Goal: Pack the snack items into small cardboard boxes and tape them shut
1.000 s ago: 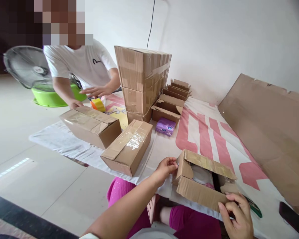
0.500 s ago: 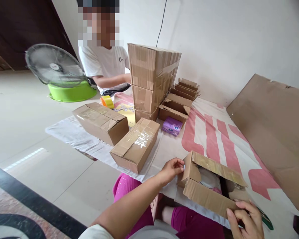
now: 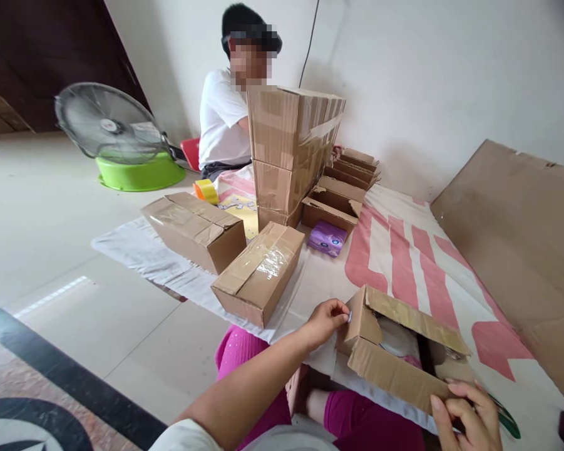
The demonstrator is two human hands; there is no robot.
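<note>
White wall [image 3: 404, 81] bhd; box stack [image 3: 275, 138] part-hides co-worker [image 3: 223, 119]; L hand [image 3: 327, 321] at open box [image 3: 394, 379].

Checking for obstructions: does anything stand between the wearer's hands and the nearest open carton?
Nothing visible separates the right hand from the open carton; at its other end, a small bluish piece shows by the left hand, unclear whether held.
</note>
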